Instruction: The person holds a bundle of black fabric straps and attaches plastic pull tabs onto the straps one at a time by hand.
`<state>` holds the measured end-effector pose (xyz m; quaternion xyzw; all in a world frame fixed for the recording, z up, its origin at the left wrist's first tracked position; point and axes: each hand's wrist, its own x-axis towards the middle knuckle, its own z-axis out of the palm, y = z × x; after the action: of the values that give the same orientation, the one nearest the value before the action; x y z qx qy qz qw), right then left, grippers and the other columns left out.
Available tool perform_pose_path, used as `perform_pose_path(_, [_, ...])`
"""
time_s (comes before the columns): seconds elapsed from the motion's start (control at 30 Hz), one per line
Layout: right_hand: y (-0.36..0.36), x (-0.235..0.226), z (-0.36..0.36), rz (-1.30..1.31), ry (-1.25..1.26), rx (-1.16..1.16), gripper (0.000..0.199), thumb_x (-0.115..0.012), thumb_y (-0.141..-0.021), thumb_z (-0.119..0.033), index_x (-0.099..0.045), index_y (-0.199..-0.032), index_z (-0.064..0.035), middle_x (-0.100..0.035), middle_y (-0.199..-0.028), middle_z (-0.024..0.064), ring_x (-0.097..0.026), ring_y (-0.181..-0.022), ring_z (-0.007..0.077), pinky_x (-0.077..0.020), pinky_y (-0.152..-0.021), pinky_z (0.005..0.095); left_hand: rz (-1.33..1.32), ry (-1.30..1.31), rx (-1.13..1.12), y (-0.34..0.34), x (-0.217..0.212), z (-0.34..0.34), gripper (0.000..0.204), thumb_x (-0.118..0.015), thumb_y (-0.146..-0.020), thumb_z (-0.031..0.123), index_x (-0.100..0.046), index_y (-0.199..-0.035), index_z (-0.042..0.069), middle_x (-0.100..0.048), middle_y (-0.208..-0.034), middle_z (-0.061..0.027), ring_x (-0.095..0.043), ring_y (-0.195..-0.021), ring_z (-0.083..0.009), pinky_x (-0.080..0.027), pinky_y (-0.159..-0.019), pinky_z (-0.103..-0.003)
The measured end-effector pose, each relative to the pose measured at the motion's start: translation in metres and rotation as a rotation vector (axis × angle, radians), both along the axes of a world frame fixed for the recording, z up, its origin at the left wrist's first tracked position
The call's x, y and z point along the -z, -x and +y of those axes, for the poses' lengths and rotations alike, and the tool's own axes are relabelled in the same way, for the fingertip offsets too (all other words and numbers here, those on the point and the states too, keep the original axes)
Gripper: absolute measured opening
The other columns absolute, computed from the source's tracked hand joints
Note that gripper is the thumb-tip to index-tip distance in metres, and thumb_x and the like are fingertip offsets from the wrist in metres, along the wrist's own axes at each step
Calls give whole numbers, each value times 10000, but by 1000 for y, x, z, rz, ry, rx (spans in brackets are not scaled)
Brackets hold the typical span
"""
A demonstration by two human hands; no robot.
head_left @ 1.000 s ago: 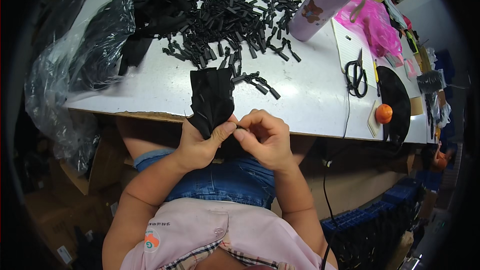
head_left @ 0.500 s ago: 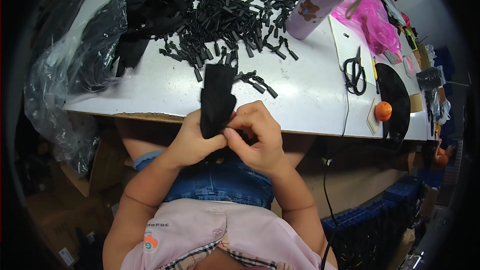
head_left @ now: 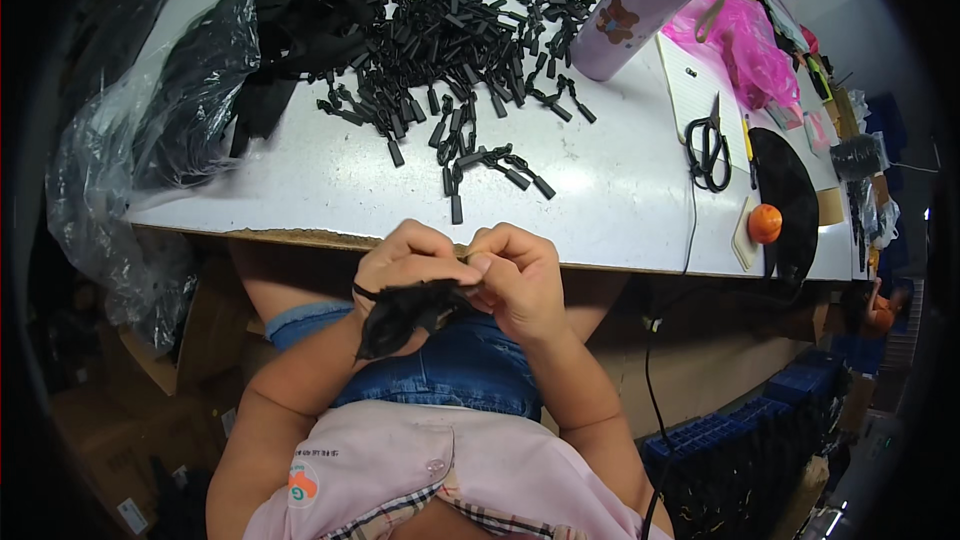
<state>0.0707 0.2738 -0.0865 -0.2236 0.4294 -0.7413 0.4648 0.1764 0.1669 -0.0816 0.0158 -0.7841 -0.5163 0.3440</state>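
1. The black cloth (head_left: 408, 318) is held off the worktop (head_left: 340, 190), in front of its near edge and above the person's lap.
2. The hands are together: the left hand (head_left: 405, 255) is clamped on the cloth, which hangs crumpled below its fingers; the right hand (head_left: 525, 285) pinches with thumb and forefinger at the cloth's right end.
3. Beyond them, a loose heap of small black tabs (head_left: 450, 30) on chain-like links spreads over the worktop, in no container.
4. Left of the heap, a clear plastic bag (head_left: 195, 90) sags over the worktop's edge, with black cloth pieces (head_left: 310, 25) in and beside its mouth.
5. Right of the heap stands a lilac bottle (head_left: 635, 20), lid on, contents hidden.
6. Near it lies a crumpled pink bag (head_left: 745, 55); I cannot tell what it holds.
7. Scissors (head_left: 712, 155) lie partly on a notebook (head_left: 688, 90); an orange fruit (head_left: 765, 224) sits nearer.
8. Below right are blue crates (head_left: 700, 435), contents too dark to tell.
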Motion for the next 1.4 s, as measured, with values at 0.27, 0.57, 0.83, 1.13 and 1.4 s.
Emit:
perform_pose_path(0.27, [56, -13, -38, 1481, -504, 455, 157, -575, -703, -130, -518, -770, 0, -541, -581, 141, -545, -500, 283, -430, -450, 354, -156, -1280, 218, 5, -4, 1, 203, -557, -791, 113, -488, -924, -24, -525, -793, -98, -550, -647, -163, -507, -592, -321])
perform_pose_path(0.57, [60, -24, -21, 1632, -822, 149, 155, -534, -682, -159, -490, -680, -10, -546, -565, 152, -534, -510, 314, -423, -501, 379, -342, -1065, 118, 2, -2, -1, 195, -593, -774, 143, -558, -891, -9, -566, -774, -63, -543, -699, -122, -469, -619, -250])
perform_pose_path(0.83, [67, -22, -21, 1698, -774, 107, 124, -523, -648, -125, -474, -654, -11, -539, -564, 165, -522, -491, 329, -421, -484, 397, -290, -807, 32, 8, 3, 9, 202, -597, -778, 158, -575, -875, -18, -585, -805, -42, -518, -738, -90, -418, -678, -216])
perform_pose_path(1.13, [75, -20, -8, 1535, -680, 231, 118, -512, -645, -113, -486, -669, -1, -538, -584, 188, -541, -516, 347, -447, -489, 410, -346, -761, 123, 10, 6, 11, 195, -588, -779, 130, -576, -900, -23, -591, -836, -56, -527, -759, -93, -424, -691, -219])
perform_pose_path(1.4, [67, -19, 0, 1678, -732, 271, 67, -541, -656, -65, -523, -707, -25, -538, -589, 140, -532, -494, 283, -431, -493, 338, -366, -784, 148, 25, 3, 17, 261, -571, -792, 152, -558, -991, -15, -594, -859, -59, -539, -788, -101, -428, -723, -226])
